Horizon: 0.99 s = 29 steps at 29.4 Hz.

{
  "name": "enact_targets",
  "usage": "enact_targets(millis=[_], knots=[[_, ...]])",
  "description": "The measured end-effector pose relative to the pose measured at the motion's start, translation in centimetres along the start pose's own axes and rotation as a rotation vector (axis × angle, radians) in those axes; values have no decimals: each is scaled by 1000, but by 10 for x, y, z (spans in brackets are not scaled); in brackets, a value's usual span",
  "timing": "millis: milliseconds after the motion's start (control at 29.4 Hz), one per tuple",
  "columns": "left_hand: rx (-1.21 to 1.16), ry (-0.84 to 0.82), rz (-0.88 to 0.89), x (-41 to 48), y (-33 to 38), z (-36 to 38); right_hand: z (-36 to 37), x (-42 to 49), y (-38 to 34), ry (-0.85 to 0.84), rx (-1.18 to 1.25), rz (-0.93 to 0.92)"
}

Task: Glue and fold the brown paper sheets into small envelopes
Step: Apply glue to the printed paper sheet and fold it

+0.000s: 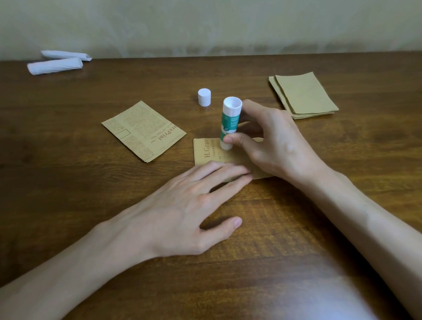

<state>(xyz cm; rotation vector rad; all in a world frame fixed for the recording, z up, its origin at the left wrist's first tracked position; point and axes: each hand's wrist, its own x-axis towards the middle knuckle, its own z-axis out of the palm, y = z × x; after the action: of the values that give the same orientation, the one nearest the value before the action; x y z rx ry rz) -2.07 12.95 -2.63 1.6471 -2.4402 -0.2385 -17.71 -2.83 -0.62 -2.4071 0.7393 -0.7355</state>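
A brown printed paper sheet (206, 153) lies flat at the table's middle. My left hand (183, 209) presses its near edge with straight fingers. My right hand (274, 142) grips a white and green glue stick (229, 121) held upside down, its tip on the sheet. The stick's white cap (204, 97) stands apart behind it. A folded printed envelope (143, 131) lies to the left. A stack of plain brown sheets (304, 96) sits at the back right.
Two rolled white papers (58, 62) lie at the far left corner of the wooden table (60, 166), near the wall. The table's far edge runs along the wall.
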Motion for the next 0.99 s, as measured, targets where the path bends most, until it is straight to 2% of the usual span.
enact_targets(millis=[204,340,408,817,987], knots=[[-8,-1,2,0,-1,1,7,6,3,31,-33,24],[-20,23,5,0,-1,1,4,3,7,184,229,83],[-34,31,1,-1,-2,1,-2,0,6,203,309,83],[-19,7,-13,-1,-2,1,-9,-11,6,-148,91,-48],[-13,19,-6,-1,-1,0,-18,-11,3,-146,30,-62]])
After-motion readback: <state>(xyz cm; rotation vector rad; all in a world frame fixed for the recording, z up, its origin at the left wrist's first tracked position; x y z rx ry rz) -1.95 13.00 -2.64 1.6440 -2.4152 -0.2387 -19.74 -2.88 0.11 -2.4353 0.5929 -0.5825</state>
